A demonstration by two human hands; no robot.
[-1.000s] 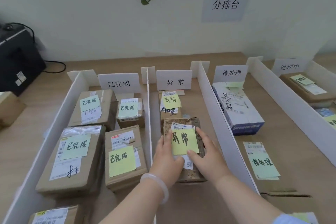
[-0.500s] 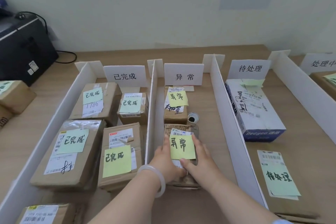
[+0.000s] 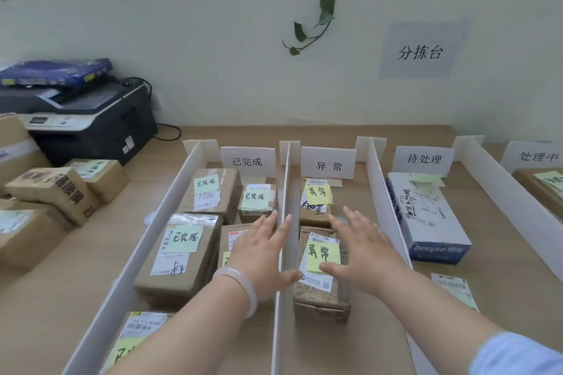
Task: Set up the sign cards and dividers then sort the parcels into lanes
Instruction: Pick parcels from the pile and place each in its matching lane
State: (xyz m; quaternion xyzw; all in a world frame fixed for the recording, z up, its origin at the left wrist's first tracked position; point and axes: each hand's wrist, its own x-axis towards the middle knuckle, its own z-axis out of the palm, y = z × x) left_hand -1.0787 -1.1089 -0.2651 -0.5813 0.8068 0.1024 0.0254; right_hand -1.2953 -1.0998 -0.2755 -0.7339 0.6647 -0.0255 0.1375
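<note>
A pale wood table (image 3: 39,307) runs along a white wall, cut into lanes by upright white dividers with a sign card at the far end of each. The brown wrapped parcel (image 3: 320,289) with the yellow 异常 note lies at the near end of the second lane from the left, in line with the 异常 card (image 3: 328,165) and just near of another noted parcel (image 3: 315,201). Both hands are released and hold nothing. The left hand (image 3: 262,256) is spread flat over the divider (image 3: 286,186) on the parcel's left. The right hand (image 3: 362,250) is spread above its right side with the thumb across the note; whether either touches the parcel I cannot tell. This placing looks finished, so sorting is the step in hand. The next move likely calls for reaching to the unsorted parcels (image 3: 51,192) stacked far left beside the printer (image 3: 91,122), reading a note, and choosing the matching lane. The thin dividers stand in the way of any sideways carry and could tip if brushed. The left lane is already crowded, while the white-and-blue box (image 3: 426,216) leaves room to the right.
</note>
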